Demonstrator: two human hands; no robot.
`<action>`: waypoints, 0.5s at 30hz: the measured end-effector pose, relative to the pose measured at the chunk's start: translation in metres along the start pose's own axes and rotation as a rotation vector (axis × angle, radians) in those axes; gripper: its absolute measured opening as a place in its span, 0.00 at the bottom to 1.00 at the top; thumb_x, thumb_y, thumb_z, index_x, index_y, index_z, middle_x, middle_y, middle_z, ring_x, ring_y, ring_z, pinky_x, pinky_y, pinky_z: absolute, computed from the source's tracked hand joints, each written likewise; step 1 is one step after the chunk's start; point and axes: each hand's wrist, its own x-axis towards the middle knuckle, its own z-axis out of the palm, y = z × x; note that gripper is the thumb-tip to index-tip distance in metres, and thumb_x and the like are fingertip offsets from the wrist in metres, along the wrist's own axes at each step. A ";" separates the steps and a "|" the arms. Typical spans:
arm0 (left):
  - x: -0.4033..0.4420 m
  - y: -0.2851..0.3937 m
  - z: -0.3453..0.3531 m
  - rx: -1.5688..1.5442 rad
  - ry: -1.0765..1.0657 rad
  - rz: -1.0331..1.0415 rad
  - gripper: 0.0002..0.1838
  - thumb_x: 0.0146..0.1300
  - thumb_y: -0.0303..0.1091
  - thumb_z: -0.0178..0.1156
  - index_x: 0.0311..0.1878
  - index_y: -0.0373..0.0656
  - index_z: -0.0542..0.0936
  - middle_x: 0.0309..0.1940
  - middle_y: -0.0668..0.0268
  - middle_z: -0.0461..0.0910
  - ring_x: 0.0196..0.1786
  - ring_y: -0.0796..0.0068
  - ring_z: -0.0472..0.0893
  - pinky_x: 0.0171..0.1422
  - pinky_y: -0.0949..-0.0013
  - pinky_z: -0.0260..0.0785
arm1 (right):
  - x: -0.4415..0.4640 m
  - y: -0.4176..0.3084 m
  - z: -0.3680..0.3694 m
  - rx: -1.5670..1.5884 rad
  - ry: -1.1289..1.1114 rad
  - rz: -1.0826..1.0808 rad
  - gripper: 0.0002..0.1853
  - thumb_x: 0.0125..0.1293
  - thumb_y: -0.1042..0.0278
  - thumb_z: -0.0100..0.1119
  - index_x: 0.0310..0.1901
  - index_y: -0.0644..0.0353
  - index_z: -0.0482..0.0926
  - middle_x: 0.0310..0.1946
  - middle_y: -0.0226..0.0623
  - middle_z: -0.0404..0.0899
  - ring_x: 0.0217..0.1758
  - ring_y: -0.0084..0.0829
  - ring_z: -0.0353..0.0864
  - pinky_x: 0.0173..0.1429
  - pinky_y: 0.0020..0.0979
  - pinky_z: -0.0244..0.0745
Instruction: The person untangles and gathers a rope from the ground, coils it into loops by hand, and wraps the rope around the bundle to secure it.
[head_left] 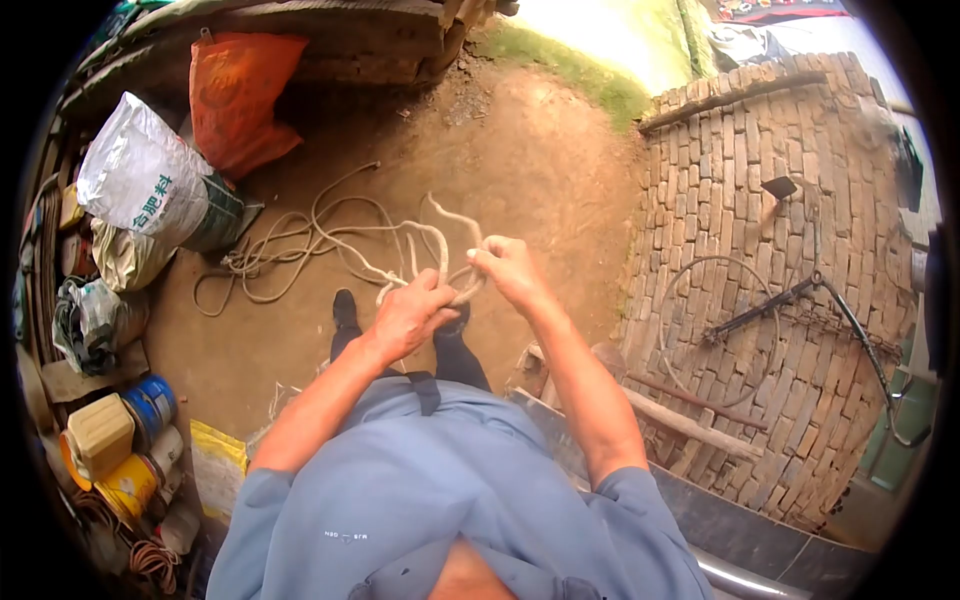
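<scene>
My left hand (408, 315) is closed around a beige rope (441, 245) in front of my body. Just to its right, my right hand (508, 270) pinches another part of the same rope, where it loops between the two hands. A free end of the rope sticks up above my right hand. The rest trails to the left and lies in loose coils on the dirt floor. My fingers partly hide the crossing of the strands.
White sack (140, 180) and orange bag (240, 100) stand at the upper left. Blue can (150, 402) and yellow bucket (128, 483) are at the lower left. A brick wall (720, 150) with a metal hoop and wooden pole (690, 423) is on the right.
</scene>
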 end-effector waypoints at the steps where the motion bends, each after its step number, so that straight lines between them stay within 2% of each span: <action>1: -0.002 -0.004 0.001 -0.046 0.045 -0.020 0.11 0.64 0.36 0.68 0.48 0.46 0.82 0.37 0.58 0.70 0.41 0.54 0.77 0.46 0.56 0.71 | 0.000 0.004 0.004 0.133 0.086 -0.045 0.13 0.68 0.62 0.64 0.33 0.65 0.82 0.25 0.30 0.82 0.31 0.23 0.79 0.36 0.29 0.72; 2: -0.003 -0.009 0.000 -0.046 0.049 -0.023 0.11 0.64 0.36 0.68 0.48 0.46 0.82 0.37 0.58 0.70 0.41 0.54 0.77 0.46 0.56 0.71 | 0.000 0.009 0.002 0.131 0.082 -0.046 0.13 0.68 0.62 0.64 0.33 0.65 0.82 0.25 0.30 0.82 0.31 0.23 0.79 0.36 0.29 0.72; 4: -0.010 -0.022 -0.002 -0.004 0.223 -0.075 0.13 0.65 0.37 0.68 0.51 0.49 0.84 0.39 0.58 0.75 0.41 0.54 0.80 0.45 0.56 0.74 | -0.017 -0.018 -0.010 0.360 0.299 -0.160 0.12 0.70 0.65 0.62 0.33 0.65 0.79 0.25 0.35 0.83 0.28 0.23 0.79 0.32 0.28 0.71; 5: -0.013 -0.030 -0.004 -0.004 0.223 -0.075 0.13 0.65 0.37 0.68 0.51 0.49 0.84 0.39 0.58 0.75 0.41 0.54 0.80 0.45 0.56 0.74 | -0.026 -0.034 -0.016 0.509 0.289 -0.162 0.11 0.72 0.65 0.60 0.35 0.66 0.78 0.25 0.36 0.83 0.28 0.23 0.80 0.32 0.27 0.73; 6: -0.016 -0.039 -0.006 -0.045 0.278 -0.174 0.12 0.66 0.37 0.67 0.50 0.48 0.85 0.38 0.58 0.76 0.41 0.55 0.81 0.45 0.56 0.74 | -0.035 -0.049 -0.023 0.658 0.280 -0.164 0.11 0.74 0.66 0.58 0.37 0.66 0.78 0.26 0.36 0.83 0.28 0.23 0.80 0.33 0.26 0.74; 7: -0.020 -0.044 -0.008 -0.086 0.331 -0.273 0.11 0.66 0.38 0.66 0.49 0.48 0.86 0.37 0.58 0.77 0.40 0.56 0.81 0.46 0.57 0.74 | -0.043 -0.063 -0.029 0.660 0.283 -0.165 0.11 0.74 0.66 0.58 0.37 0.66 0.78 0.26 0.36 0.83 0.28 0.23 0.80 0.33 0.26 0.74; 9: -0.019 -0.044 -0.016 -0.064 0.353 -0.263 0.11 0.68 0.38 0.65 0.49 0.46 0.86 0.36 0.57 0.78 0.40 0.56 0.81 0.46 0.59 0.73 | -0.052 -0.081 -0.039 0.676 0.348 -0.213 0.12 0.76 0.64 0.57 0.39 0.67 0.77 0.24 0.35 0.81 0.28 0.25 0.82 0.34 0.26 0.76; 10: -0.018 -0.042 -0.018 -0.078 0.387 -0.252 0.12 0.68 0.38 0.65 0.49 0.45 0.86 0.36 0.57 0.78 0.40 0.56 0.81 0.46 0.59 0.73 | -0.044 -0.080 -0.041 0.602 0.371 -0.207 0.12 0.76 0.65 0.57 0.38 0.66 0.77 0.24 0.35 0.80 0.24 0.23 0.78 0.30 0.27 0.74; 11: -0.018 -0.038 -0.022 -0.090 0.415 -0.236 0.12 0.67 0.38 0.65 0.50 0.44 0.86 0.36 0.56 0.78 0.40 0.57 0.81 0.46 0.59 0.73 | -0.046 -0.078 -0.042 0.608 0.382 -0.205 0.12 0.76 0.65 0.57 0.38 0.66 0.77 0.24 0.35 0.80 0.24 0.23 0.78 0.30 0.27 0.74; 13: -0.009 -0.035 -0.031 -0.028 0.431 -0.189 0.13 0.66 0.36 0.66 0.51 0.43 0.86 0.36 0.56 0.78 0.39 0.57 0.80 0.45 0.60 0.72 | -0.041 -0.095 -0.051 0.859 0.336 -0.207 0.11 0.77 0.66 0.56 0.38 0.65 0.77 0.26 0.34 0.79 0.20 0.20 0.73 0.25 0.27 0.70; 14: -0.009 -0.037 -0.033 -0.010 0.449 -0.227 0.13 0.65 0.35 0.66 0.51 0.43 0.85 0.36 0.56 0.78 0.38 0.58 0.80 0.44 0.60 0.72 | -0.051 -0.105 -0.056 0.986 0.347 -0.256 0.11 0.78 0.67 0.54 0.37 0.64 0.77 0.33 0.37 0.79 0.17 0.18 0.66 0.23 0.25 0.66; 15: -0.013 -0.038 -0.034 0.008 0.454 -0.268 0.13 0.65 0.33 0.67 0.52 0.43 0.85 0.36 0.56 0.78 0.37 0.58 0.79 0.43 0.60 0.72 | -0.062 -0.119 -0.059 0.987 0.345 -0.253 0.11 0.78 0.67 0.54 0.37 0.64 0.77 0.33 0.37 0.79 0.17 0.18 0.66 0.23 0.25 0.66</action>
